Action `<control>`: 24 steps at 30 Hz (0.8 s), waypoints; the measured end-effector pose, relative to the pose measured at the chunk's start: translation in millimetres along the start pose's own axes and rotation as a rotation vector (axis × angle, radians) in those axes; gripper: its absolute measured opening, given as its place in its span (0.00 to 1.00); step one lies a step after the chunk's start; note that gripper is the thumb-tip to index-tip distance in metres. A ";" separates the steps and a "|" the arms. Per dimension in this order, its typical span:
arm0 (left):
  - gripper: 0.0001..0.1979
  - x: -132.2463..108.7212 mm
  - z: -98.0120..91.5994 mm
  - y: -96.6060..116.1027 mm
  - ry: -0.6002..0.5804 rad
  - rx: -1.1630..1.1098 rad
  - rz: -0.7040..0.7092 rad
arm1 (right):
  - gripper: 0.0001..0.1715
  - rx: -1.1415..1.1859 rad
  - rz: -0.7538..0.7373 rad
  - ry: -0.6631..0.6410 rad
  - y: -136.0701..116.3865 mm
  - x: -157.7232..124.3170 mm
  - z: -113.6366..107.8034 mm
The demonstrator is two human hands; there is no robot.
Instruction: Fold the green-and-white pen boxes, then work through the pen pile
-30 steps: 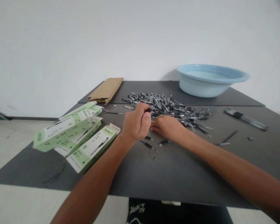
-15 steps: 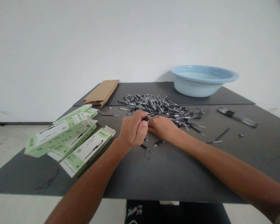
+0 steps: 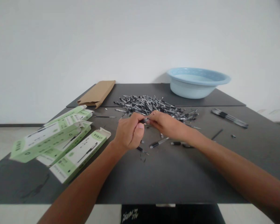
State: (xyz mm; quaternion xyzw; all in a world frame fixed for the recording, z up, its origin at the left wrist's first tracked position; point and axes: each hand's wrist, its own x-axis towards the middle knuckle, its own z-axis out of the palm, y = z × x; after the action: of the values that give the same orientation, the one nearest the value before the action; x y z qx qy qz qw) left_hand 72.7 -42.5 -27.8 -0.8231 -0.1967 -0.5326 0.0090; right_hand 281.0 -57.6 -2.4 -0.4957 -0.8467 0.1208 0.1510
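Observation:
My left hand is closed in a fist round pens, whose dark ends poke out beyond the thumb and forefinger; how many is hidden. With its fingertips pinched at those ends, my right hand meets the left one; what lies between its fingers is too small to make out. Just beyond both hands spreads a heap of black and clear pens. On the near side, a loose pen lies below the right hand, and a short dark pen part lies below the left.
Several green and white pen boxes overlap at the left of the dark table. Behind them lies a brown paper bag. A light blue basin stands at the back right. A bundle of pens lies on the right.
My right hand has lifted slightly and its fingers have come to the pen ends at the left fist. More loose pens show below it. The whole view has shifted a little.

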 end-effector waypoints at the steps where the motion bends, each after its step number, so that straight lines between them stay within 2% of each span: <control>1: 0.14 0.1 0.6 2.0 -0.006 -0.005 0.005 | 0.21 0.072 -0.011 0.040 1.2 -7.6 -5.6; 3: 0.14 -0.3 2.6 7.2 -0.017 -0.032 0.008 | 0.21 0.337 -0.006 0.155 2.0 -25.7 -14.1; 6: 0.13 -2.4 7.3 16.0 -0.039 -0.108 -0.021 | 0.21 0.732 0.140 0.255 0.0 -52.9 -18.2; 10: 0.10 -5.7 12.3 26.8 -0.112 -0.171 -0.084 | 0.22 1.063 0.266 0.358 -0.7 -74.6 -11.9; 13: 0.09 -6.5 13.8 33.5 -0.187 -0.195 -0.110 | 0.17 1.163 0.266 0.430 1.1 -81.1 -4.7; 15: 0.07 -6.5 14.8 36.6 -0.221 -0.192 -0.072 | 0.14 1.215 0.253 0.446 1.1 -83.5 -0.4; 20: 0.05 -7.2 18.4 39.3 -0.259 -0.171 0.013 | 0.06 1.338 0.119 0.381 -4.5 -86.3 4.2; 24: 0.04 -7.2 19.1 40.7 -0.249 -0.195 -0.004 | 0.06 1.319 0.076 0.357 -7.1 -85.8 2.4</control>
State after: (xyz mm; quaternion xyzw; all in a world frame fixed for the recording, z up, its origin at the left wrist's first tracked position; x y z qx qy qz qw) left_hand 100.4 -78.1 -34.5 -0.8795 -0.1452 -0.4429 -0.0964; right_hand 314.2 -136.3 -13.7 -0.3420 -0.5403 0.5330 0.5541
